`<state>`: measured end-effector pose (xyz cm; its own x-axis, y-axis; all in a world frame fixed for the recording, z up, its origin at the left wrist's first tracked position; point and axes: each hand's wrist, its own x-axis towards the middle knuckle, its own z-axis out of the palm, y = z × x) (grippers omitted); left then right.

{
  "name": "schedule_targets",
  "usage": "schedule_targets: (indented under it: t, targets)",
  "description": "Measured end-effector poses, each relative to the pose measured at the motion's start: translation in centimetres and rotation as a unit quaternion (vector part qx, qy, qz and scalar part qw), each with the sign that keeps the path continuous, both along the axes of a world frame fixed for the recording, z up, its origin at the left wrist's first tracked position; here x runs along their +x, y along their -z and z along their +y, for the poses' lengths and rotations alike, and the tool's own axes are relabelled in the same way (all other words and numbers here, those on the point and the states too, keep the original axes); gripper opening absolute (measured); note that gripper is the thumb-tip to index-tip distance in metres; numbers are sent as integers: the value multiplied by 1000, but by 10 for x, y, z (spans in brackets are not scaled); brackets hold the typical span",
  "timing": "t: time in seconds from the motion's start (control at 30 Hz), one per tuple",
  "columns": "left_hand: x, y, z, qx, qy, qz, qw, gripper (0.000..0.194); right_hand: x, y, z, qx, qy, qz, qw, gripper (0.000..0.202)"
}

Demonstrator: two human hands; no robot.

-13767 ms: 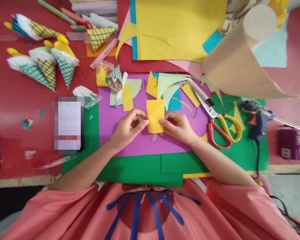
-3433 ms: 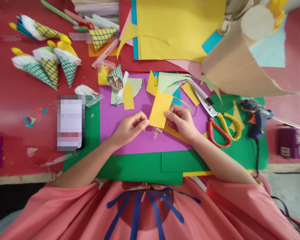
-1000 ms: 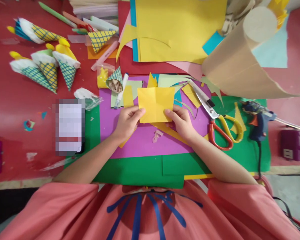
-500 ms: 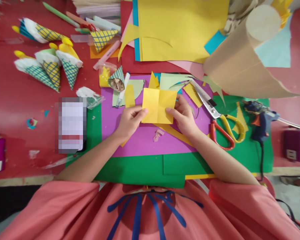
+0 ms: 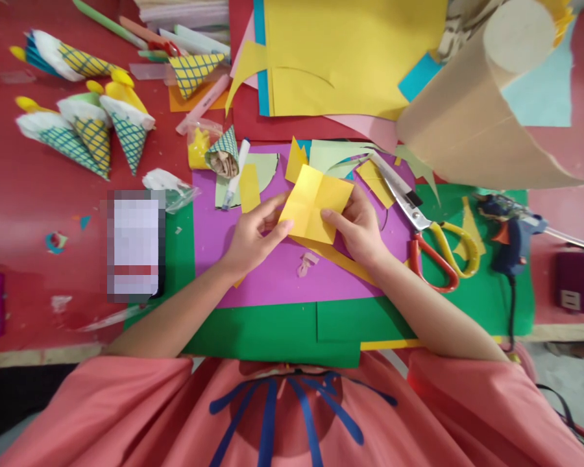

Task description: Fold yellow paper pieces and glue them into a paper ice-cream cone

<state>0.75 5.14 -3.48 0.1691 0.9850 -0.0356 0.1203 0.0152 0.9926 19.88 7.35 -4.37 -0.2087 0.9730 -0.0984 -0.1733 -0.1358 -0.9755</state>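
Note:
A creased yellow paper square [image 5: 314,206] is held above the purple sheet [image 5: 267,285], tilted with its right side higher. My right hand [image 5: 363,227] grips its right side, thumb on top and fingers behind. At the lower left corner, my left hand [image 5: 257,237] has its thumb at the paper's edge, with the fingers partly behind it. Under the paper lies a yellow strip [image 5: 345,263]. A small pink scrap [image 5: 306,263] rests just below. Beside my right hand are large open scissors [image 5: 418,224] with red and yellow handles.
Patterned paper cones [image 5: 133,133] lie at the upper left, above a phone [image 5: 136,246]. A marker [image 5: 236,174] leans by another cone [image 5: 224,154]. Large yellow sheets [image 5: 340,58] and a brown paper roll [image 5: 462,123] are at the back. A glue gun [image 5: 513,243] sits right.
The yellow square has turned clockwise from level to tilted, its right side now higher. My left hand's fingers have spread somewhat at its edge. The view has shifted slightly.

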Motion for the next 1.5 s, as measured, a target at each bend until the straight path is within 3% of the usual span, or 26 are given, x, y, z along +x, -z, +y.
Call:
schedule_targets:
  t: [0.2, 0.77, 1.03, 1.27, 1.37, 1.5]
  targets:
    - [-2, -2, -1, 14, 9, 40, 999, 42, 1, 2, 1, -1, -1, 17, 1000, 44]
    - [-7, 0, 2, 67, 55, 39, 995, 30, 2, 1, 1, 6, -5, 35, 999, 39]
    - [-6, -1, -1, 50, 50, 42, 997, 28, 3, 2, 1, 2, -4, 15, 1000, 37]
    - [-5, -4, 0, 76, 48, 62, 994, 19, 5, -1, 2, 38, -24, -3, 999, 10]
    - [-2, -4, 1, 67, 31, 68, 995, 16, 6, -5, 3, 62, -34, -37, 997, 6]
    - [-1, -4, 2, 102, 57, 81, 990, 13, 6, -10, 3, 76, -52, -55, 994, 6]
